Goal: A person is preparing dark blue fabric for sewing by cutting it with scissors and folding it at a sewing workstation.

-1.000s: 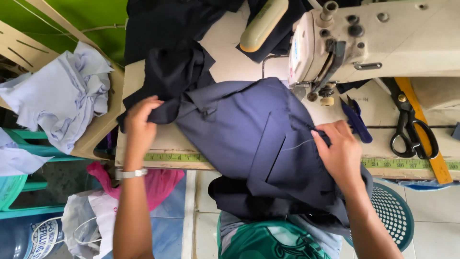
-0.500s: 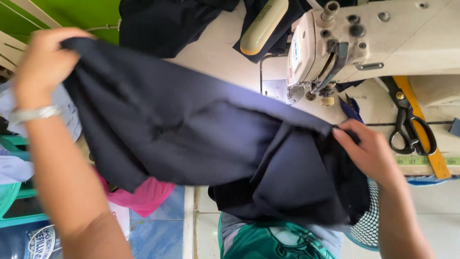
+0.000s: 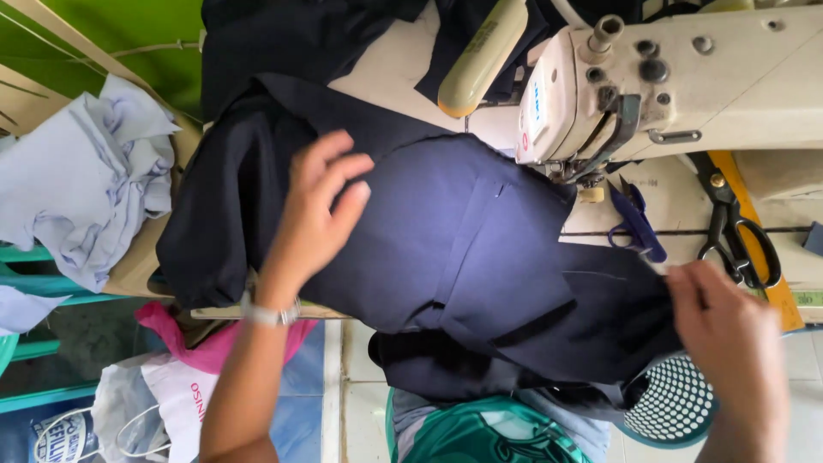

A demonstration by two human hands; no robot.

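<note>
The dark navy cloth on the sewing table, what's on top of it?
The left hand lies on the navy cloth; the right hand is at its right edge. The table under it is hidden.

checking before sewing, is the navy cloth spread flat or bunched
Mostly spread: navy cloth lies across the table under the left hand; its lower edge hangs off.

The left hand (image 3: 319, 214) lies flat on a navy garment (image 3: 446, 257) spread over the sewing table (image 3: 403, 60) — its right edge pinched by the right hand (image 3: 729, 334) — beside a cream sewing machine (image 3: 677, 77) and black scissors (image 3: 733, 227).
</note>
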